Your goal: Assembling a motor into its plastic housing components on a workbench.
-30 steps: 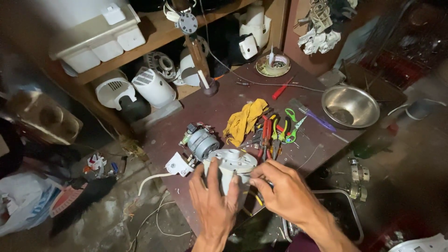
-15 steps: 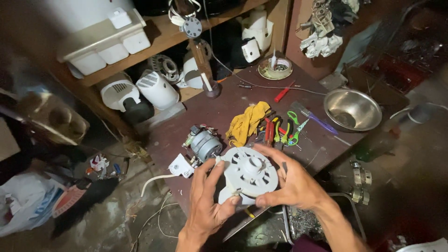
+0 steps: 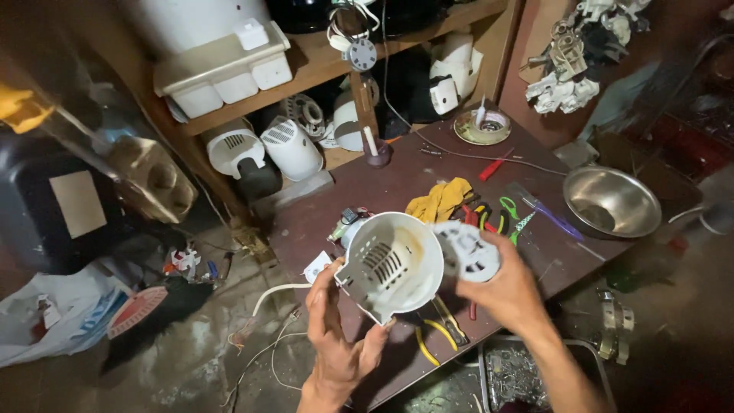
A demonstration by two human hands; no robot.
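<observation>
White vented plastic housing (image 3: 391, 264) sits gripped in the left hand (image 3: 336, 336); right hand (image 3: 508, 287) clasps its round cover (image 3: 466, 251).

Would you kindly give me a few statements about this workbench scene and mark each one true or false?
1. The left hand holds a white plastic housing with vent slots. True.
2. The right hand is empty. False: it holds a smaller white round cover.
3. A steel bowl sits on the table to the right of the hands. True.
4. The steel bowl is filled with screws. False: it looks empty.
5. A yellow cloth lies on the table beyond the housing. True.
6. The two white parts are joined together. False: each hand holds one part, and the cover sits beside the housing's rim, not fitted on it.
</observation>
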